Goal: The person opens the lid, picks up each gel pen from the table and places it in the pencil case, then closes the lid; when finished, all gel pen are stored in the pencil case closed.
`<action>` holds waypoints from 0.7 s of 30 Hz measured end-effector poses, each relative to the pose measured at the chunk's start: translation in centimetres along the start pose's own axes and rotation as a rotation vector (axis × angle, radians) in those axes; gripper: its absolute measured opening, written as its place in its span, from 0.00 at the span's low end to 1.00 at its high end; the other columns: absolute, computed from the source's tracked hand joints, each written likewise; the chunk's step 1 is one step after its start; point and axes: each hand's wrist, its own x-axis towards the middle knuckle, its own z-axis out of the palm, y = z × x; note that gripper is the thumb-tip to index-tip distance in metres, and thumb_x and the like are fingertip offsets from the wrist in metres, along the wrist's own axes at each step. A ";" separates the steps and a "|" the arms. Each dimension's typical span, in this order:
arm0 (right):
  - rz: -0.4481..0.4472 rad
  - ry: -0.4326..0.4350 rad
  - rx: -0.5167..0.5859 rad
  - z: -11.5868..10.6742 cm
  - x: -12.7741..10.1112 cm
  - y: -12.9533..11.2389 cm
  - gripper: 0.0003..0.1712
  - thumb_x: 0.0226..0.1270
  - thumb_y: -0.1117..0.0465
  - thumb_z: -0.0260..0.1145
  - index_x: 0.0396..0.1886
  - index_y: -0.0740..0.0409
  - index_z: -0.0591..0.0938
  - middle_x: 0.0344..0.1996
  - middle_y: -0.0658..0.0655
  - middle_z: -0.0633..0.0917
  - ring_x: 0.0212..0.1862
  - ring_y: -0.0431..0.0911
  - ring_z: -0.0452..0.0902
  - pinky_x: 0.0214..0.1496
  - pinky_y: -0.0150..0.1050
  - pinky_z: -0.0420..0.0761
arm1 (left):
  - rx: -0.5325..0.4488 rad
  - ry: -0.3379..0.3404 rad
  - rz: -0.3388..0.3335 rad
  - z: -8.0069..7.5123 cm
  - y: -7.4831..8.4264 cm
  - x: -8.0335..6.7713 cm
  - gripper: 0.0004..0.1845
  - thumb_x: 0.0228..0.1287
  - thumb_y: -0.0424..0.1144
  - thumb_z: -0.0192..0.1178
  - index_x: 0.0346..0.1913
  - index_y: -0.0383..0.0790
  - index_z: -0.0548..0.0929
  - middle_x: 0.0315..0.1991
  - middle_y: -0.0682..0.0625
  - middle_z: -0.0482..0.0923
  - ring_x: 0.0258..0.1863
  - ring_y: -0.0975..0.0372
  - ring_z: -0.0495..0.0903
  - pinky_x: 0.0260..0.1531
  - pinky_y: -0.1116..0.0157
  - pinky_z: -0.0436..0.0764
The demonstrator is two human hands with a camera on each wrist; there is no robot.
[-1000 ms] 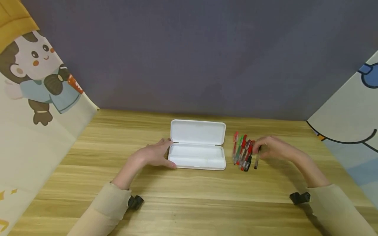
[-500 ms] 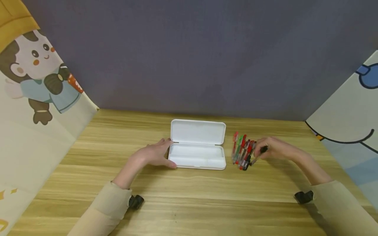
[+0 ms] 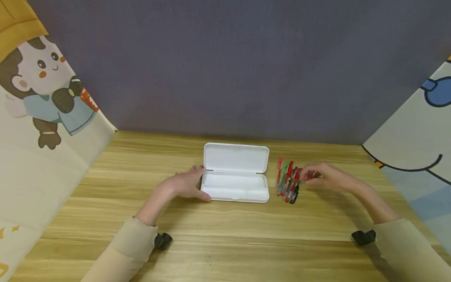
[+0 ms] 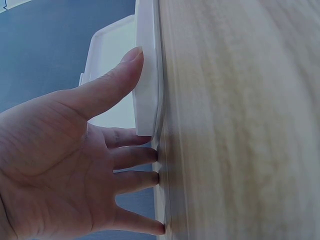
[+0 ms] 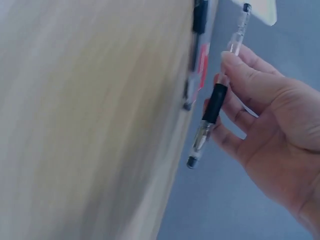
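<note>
A person sits at a wooden table [image 3: 225, 235] with a white pencil case [image 3: 235, 172] lying open in front of them, its lid folded back flat. I use that case as the landmark.

The left hand [image 3: 183, 186] rests against the left end of the case. Its fingers are straight and spread, tips touching the tabletop, and the thumb [image 4: 107, 85] presses the side wall of the case to steady it. It grips nothing.

Just to the right of the case lies a small heap of pens [image 3: 288, 181], red, green and dark ones, packed side by side. The right hand [image 3: 322, 177] hovers at the right edge of that heap. It pinches one pen [image 5: 215, 100] between thumb and curled fingers, lifted clear of the table. This pen has a clear barrel and a black rubber sleeve near the tip.

Judging by its look, the pen is light, thin and rigid. The smooth plastic barrel could slip or roll, so the rubber sleeve or the middle of the barrel seems the surest place to hold it. The case looks light too and likely to slide unless braced.
</note>
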 end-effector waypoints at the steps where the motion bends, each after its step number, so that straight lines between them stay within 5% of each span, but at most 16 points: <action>1: 0.016 0.019 -0.016 0.0 0.2 -0.5 0.09 0.70 0.66 0.68 0.47 0.52 0.86 0.41 0.52 0.88 0.39 0.38 0.83 0.37 0.35 0.84 | 0.000 0.000 -0.001 0.0 0.0 0.0 0.58 0.61 0.59 0.71 0.83 0.37 0.49 0.84 0.37 0.43 0.84 0.42 0.43 0.76 0.28 0.47; 12: -0.089 0.208 -0.081 1.2 5.1 -5.7 0.12 0.68 0.67 0.70 0.51 0.57 0.86 0.42 0.55 0.89 0.41 0.38 0.84 0.40 0.37 0.88 | -0.003 0.011 -0.017 0.1 -0.1 -0.1 0.57 0.61 0.59 0.71 0.83 0.39 0.51 0.84 0.37 0.45 0.84 0.41 0.45 0.76 0.28 0.47; 21: -0.117 0.206 -0.025 2.9 9.2 -9.5 0.13 0.72 0.64 0.68 0.54 0.53 0.84 0.42 0.51 0.88 0.42 0.38 0.83 0.42 0.39 0.88 | -0.015 0.005 -0.012 0.2 0.3 0.1 0.57 0.61 0.59 0.71 0.83 0.38 0.51 0.84 0.37 0.44 0.84 0.41 0.44 0.77 0.28 0.46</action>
